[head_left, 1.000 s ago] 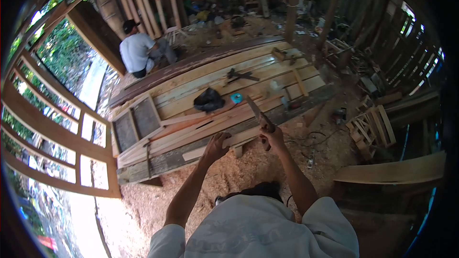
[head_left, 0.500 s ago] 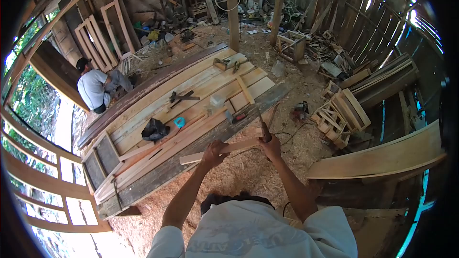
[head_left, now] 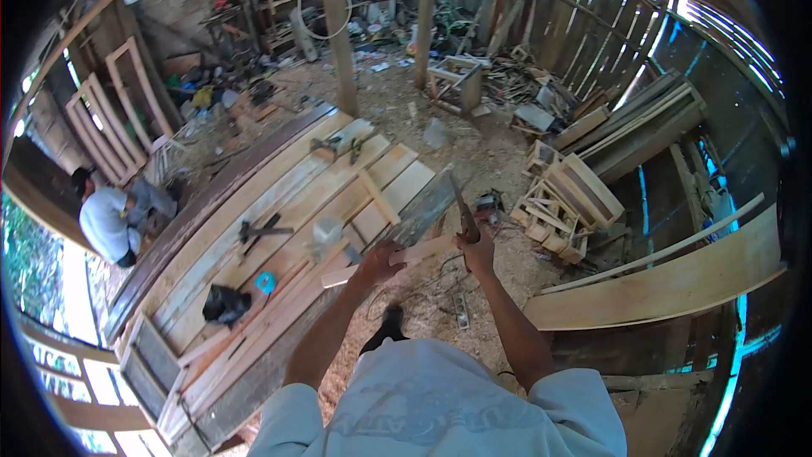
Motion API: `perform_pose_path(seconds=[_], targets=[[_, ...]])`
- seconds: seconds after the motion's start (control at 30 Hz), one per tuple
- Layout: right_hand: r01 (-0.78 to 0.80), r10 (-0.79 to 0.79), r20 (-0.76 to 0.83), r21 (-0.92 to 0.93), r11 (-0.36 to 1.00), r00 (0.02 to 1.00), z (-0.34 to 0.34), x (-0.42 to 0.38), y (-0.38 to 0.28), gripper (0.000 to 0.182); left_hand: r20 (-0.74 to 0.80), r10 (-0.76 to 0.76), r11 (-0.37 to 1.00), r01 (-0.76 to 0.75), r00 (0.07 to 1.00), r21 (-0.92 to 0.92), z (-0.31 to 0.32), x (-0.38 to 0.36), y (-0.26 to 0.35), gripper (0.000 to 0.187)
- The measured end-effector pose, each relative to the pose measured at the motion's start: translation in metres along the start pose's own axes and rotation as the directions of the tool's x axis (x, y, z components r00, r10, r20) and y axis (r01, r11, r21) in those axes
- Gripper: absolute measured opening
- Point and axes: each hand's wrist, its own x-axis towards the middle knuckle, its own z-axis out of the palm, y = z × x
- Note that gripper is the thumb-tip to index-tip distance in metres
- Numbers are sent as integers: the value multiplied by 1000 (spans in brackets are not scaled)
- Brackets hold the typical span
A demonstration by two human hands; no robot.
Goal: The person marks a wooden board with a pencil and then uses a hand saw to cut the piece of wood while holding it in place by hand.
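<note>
My left hand [head_left: 380, 262] is closed around a pale wooden board [head_left: 423, 250], held crosswise in front of my body. My right hand [head_left: 477, 254] grips the brown handle of a handsaw [head_left: 468, 222], whose narrow blade points up and away from me. The board's right end meets my right hand. Beyond my left hand lies the workbench [head_left: 414, 224], covered with long planks. On it are a black plastic bag [head_left: 225, 305], a blue tape measure [head_left: 266, 282], a hammer [head_left: 266, 231] and a clear plastic container [head_left: 327, 229].
A person [head_left: 110, 216] in a light shirt sits low beyond the bench. Right of me stand a stack of wooden frames [head_left: 571, 203] and a wide curved board [head_left: 660, 279]. A power tool [head_left: 489, 206] lies on the shavings-covered floor, near a power strip [head_left: 461, 311].
My view has turned right, so the bench and the seated person appear farther left. Both hands keep their hold on the board and handsaw. A dark-clad foot now shows below me.
</note>
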Motion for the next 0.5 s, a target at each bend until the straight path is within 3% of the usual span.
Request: perform_pose_path(seconds=[0.07, 0.13, 0.2, 0.27, 0.33, 0.37, 0.5], targets=[[0, 0, -4, -17, 1000, 1000, -3, 36, -13, 25, -13, 65, 998, -65, 998, 11, 7, 38, -21, 43], [-67, 75, 36, -174, 982, 997, -13, 57, -26, 32, -18, 127, 992, -127, 992, -1, 4, 69, -19, 45], [-63, 64, 4, -129, 990, 998, -18, 84, -20, 32, 140, 53, 998, -54, 989, 8, 8, 101, -22, 46], [-82, 81, -17, -83, 993, 997, -22, 97, -3, 32, 181, 44, 999, -44, 982, -5, 19, 125, -28, 46], [-105, 90, -81, -200, 974, 993, -28, 115, -3, 26, 215, 33, 999, -30, 976, -17, 36, 144, -32, 45], [-120, 109, -113, -91, 989, 988, -28, 122, -3, 24, 212, 44, 999, -38, 976, -31, 43, 153, -33, 46], [-126, 111, -155, -90, 988, 982, -45, 169, 30, 23, 182, 78, 997, -73, 980, -31, 83, 189, -41, 48]])
